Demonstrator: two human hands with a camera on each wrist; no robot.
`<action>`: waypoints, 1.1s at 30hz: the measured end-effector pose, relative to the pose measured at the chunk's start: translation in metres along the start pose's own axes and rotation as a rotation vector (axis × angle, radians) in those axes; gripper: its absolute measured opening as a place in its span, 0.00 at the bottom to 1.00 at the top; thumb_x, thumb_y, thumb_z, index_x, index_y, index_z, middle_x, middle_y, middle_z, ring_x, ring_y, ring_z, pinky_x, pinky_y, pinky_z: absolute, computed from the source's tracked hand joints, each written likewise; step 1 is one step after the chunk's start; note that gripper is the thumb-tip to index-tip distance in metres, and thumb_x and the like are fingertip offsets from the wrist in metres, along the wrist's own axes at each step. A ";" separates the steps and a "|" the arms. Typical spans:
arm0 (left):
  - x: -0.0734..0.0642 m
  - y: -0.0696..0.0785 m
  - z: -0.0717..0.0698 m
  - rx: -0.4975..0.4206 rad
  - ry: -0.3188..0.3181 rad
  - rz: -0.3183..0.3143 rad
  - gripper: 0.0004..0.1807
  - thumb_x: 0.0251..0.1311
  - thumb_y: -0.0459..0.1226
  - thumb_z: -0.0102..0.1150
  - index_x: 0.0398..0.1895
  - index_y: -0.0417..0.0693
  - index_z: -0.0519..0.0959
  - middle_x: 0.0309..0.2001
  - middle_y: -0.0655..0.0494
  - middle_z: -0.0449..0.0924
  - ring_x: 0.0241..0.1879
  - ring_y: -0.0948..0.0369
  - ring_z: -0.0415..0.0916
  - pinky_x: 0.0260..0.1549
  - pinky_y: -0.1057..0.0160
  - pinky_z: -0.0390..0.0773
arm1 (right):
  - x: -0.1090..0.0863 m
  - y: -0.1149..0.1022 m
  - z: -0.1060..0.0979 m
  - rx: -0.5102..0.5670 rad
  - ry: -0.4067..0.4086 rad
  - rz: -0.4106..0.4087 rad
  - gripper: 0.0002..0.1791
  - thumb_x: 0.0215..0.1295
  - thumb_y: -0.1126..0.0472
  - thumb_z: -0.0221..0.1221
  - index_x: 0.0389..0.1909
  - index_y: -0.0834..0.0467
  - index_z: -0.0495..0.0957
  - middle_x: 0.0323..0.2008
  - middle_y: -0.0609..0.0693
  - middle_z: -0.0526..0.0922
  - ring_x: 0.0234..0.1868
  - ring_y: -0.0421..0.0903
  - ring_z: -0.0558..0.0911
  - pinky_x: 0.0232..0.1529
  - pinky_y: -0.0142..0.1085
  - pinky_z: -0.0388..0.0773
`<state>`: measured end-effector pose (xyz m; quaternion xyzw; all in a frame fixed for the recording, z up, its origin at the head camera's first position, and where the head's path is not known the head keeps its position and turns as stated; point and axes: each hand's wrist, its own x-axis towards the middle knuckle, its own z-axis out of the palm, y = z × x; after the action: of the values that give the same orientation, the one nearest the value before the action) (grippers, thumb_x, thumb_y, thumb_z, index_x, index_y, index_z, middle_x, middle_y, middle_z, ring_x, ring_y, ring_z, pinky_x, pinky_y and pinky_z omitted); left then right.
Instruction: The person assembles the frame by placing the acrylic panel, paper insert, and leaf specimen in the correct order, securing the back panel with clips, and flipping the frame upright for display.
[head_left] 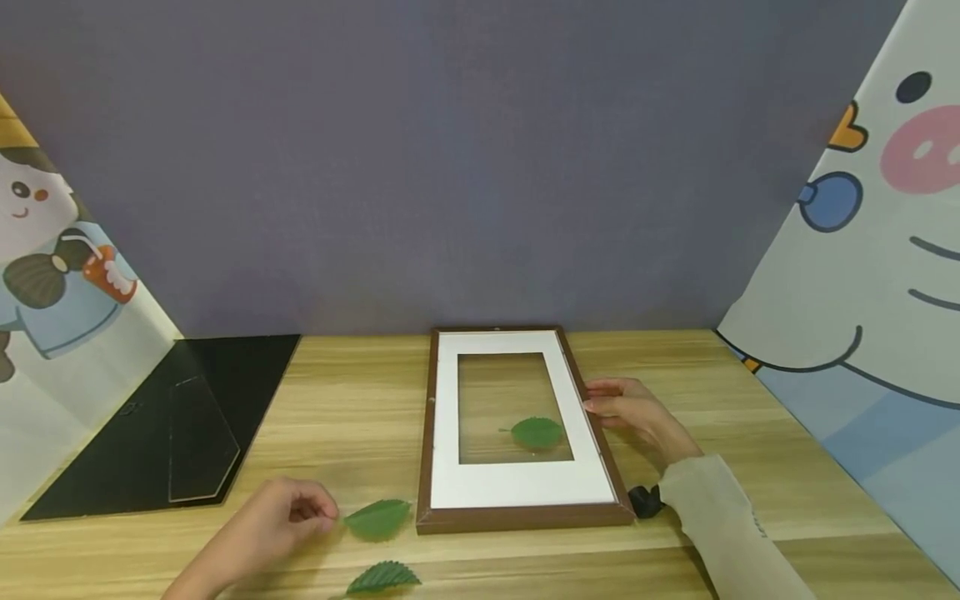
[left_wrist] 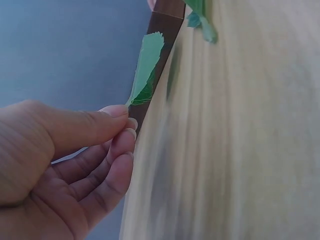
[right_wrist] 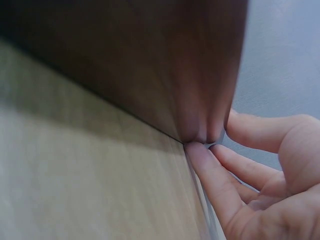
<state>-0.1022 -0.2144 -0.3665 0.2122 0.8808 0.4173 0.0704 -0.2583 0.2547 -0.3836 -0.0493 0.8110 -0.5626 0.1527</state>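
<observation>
In the head view, my left hand [head_left: 281, 521] pinches a green leaf [head_left: 378, 520] by its stem, left of the picture frame's near corner. The left wrist view shows thumb and fingertips closed on the stem of the leaf [left_wrist: 148, 62]. A brown picture frame [head_left: 525, 518] with a white mat lies on the wood-look table. Inside the mat's window, toward the lower right, rests a second leaf [head_left: 537, 432]. My right hand [head_left: 637, 412] holds the frame's right side, with the thumb at its upper edge and the fingertips [right_wrist: 201, 155] by its lower edge.
Nearest me lies another leaf [head_left: 384, 577]. A black backing board [head_left: 142, 433] with a stand flap lies at the left. Near the right sleeve is a small black object [head_left: 645, 502]. A grey wall [head_left: 480, 167] and cartoon-printed side panels [head_left: 862, 317] border the table.
</observation>
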 end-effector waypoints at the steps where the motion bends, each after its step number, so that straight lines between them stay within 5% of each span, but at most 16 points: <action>1: 0.000 0.000 -0.001 0.004 0.001 -0.002 0.02 0.56 0.31 0.63 0.27 0.46 0.81 0.29 0.57 0.82 0.27 0.74 0.73 0.25 0.70 0.77 | 0.000 0.000 0.000 -0.001 -0.001 0.001 0.33 0.63 0.64 0.60 0.65 0.73 0.60 0.62 0.70 0.68 0.53 0.48 0.78 0.53 0.44 0.79; 14: 0.008 0.013 -0.012 0.067 0.044 -0.024 0.04 0.57 0.32 0.63 0.30 0.39 0.81 0.31 0.54 0.83 0.28 0.72 0.76 0.26 0.70 0.78 | 0.000 0.000 0.000 0.016 0.000 -0.001 0.33 0.63 0.65 0.59 0.65 0.73 0.60 0.61 0.70 0.69 0.49 0.44 0.80 0.52 0.42 0.79; 33: 0.026 0.029 -0.013 0.096 0.123 0.015 0.02 0.55 0.32 0.65 0.31 0.43 0.83 0.30 0.55 0.84 0.28 0.73 0.76 0.27 0.70 0.79 | -0.001 0.001 0.001 0.030 -0.005 -0.009 0.33 0.63 0.65 0.59 0.65 0.73 0.60 0.60 0.69 0.71 0.47 0.40 0.80 0.49 0.37 0.80</action>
<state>-0.1203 -0.1954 -0.3346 0.1961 0.9008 0.3873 0.0029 -0.2569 0.2547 -0.3841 -0.0522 0.8019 -0.5753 0.1527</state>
